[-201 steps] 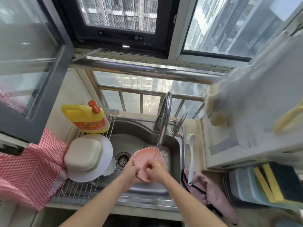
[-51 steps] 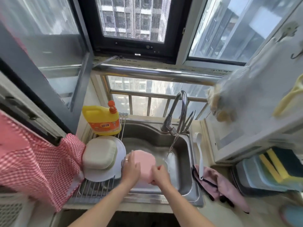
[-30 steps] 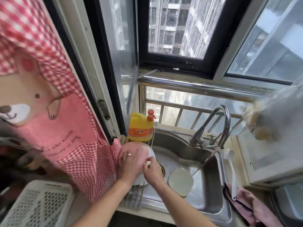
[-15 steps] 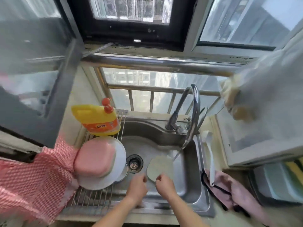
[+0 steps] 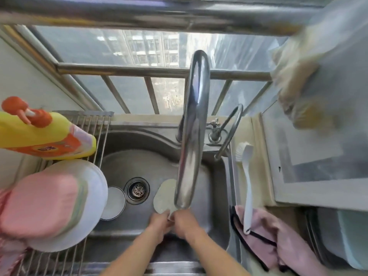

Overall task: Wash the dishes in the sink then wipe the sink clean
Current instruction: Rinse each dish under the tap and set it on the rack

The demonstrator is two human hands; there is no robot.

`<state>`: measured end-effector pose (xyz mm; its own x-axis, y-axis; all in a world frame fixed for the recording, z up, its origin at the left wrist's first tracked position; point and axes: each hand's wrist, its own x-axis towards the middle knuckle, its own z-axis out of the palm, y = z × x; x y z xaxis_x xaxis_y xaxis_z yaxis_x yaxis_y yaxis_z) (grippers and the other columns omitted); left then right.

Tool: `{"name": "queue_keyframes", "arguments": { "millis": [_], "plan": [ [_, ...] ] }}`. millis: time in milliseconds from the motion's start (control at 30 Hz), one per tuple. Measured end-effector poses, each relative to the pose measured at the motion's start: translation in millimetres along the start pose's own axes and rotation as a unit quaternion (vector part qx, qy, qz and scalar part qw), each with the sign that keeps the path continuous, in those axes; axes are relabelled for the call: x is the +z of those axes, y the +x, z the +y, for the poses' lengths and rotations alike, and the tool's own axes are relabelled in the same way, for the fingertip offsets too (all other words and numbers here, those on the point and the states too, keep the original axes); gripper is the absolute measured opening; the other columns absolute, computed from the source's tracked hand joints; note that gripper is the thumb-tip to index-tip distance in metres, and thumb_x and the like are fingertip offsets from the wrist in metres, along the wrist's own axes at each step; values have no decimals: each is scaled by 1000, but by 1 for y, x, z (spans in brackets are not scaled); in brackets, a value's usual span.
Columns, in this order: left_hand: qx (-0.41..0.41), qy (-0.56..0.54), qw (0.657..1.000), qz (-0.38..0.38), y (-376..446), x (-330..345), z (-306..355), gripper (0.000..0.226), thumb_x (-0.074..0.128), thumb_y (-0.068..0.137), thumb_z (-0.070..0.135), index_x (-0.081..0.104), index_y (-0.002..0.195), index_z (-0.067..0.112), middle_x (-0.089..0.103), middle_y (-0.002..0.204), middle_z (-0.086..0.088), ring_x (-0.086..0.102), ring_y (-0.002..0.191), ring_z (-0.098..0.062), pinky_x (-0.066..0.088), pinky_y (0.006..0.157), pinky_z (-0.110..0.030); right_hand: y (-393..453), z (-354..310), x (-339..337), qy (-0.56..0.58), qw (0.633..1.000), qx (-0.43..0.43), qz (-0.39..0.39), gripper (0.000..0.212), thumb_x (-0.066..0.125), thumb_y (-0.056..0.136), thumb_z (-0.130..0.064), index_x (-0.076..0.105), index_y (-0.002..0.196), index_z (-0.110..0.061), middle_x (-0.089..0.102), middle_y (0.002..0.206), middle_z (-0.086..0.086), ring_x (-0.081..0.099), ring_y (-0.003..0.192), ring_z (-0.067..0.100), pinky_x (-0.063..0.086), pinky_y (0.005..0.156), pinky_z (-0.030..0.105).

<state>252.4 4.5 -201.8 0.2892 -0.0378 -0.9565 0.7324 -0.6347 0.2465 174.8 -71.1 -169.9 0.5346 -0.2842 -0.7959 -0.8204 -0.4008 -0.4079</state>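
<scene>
Both hands, the left hand and right hand, pinch the near edge of the pale dish, which lies just past them in the sink, under the tap.

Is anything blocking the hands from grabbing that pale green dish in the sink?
No. The left hand and right hand already meet at the pale green dish's near edge. The faucet only hides part of it from the camera.
</scene>
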Motion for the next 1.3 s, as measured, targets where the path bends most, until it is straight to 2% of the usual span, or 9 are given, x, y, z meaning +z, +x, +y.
{"name": "queue_keyframes", "arguments": {
  "millis": [233,367,533,633,767,933,1033,1133,1300],
  "plan": [
    [12,-22,998,64,10,-5,-2,18,52,89,-7,64,98,4,71,88,-24,70,67,-34,59,55,-38,-7,0,-11,59,998,-11,-2,27,61,92,-18,71,116,-11,68,125,15,60,119,33,48,96,33],
    [84,44,989,111,14,-10,-2,14,64,79,17,69,91,13,73,88,-12,71,77,-32,63,70,-47,-7,2,-11,92,996,-7,8,20,59,91,-19,75,105,-18,72,117,8,63,112,26,48,93,27],
    [115,167,976,80,52,-36,-26,49,61,46,42,67,94,33,76,85,1,74,77,-28,63,66,-46,-16,-4,-18,83,995,20,48,27,55,87,-14,76,105,-17,71,117,8,63,113,29,48,94,28],
    [167,235,954,82,-41,-41,5,21,68,65,28,56,79,19,68,80,0,69,80,-28,59,70,-38,-27,-12,-27,55,993,53,85,40,46,87,-16,65,122,-11,58,132,16,53,125,35,46,104,35],
    [237,288,924,85,-109,-45,27,24,63,80,14,42,70,19,59,71,-1,59,74,-31,50,65,-36,-41,-32,-34,82,992,10,97,46,45,87,-9,60,129,-16,47,140,11,41,133,31,32,114,31],
    [277,278,915,90,-138,-61,46,27,59,84,6,35,74,14,43,63,-2,34,58,-22,27,51,-32,-76,-50,-44,123,988,-99,1,48,39,73,8,77,99,-4,64,92,2,58,86,13,40,73,12],
    [285,291,910,73,-157,-62,51,21,51,80,0,36,76,14,41,65,-2,31,60,-21,24,52,-33,-84,-48,-56,116,988,-16,95,31,46,83,3,68,88,-18,62,100,2,62,102,24,49,89,27],
    [304,278,911,31,-174,-54,48,23,46,79,-6,37,75,15,40,65,0,32,60,-18,26,49,-26,-92,-50,-69,110,975,9,194,34,44,86,0,55,112,-18,46,123,3,50,116,26,44,99,33],
    [330,214,919,-3,-183,-48,50,24,57,89,0,41,78,15,40,68,1,32,61,-11,31,49,-17,-105,-66,-72,141,982,-100,83,38,39,72,-10,66,98,-21,66,102,0,61,99,24,52,91,38]
  ]
}}
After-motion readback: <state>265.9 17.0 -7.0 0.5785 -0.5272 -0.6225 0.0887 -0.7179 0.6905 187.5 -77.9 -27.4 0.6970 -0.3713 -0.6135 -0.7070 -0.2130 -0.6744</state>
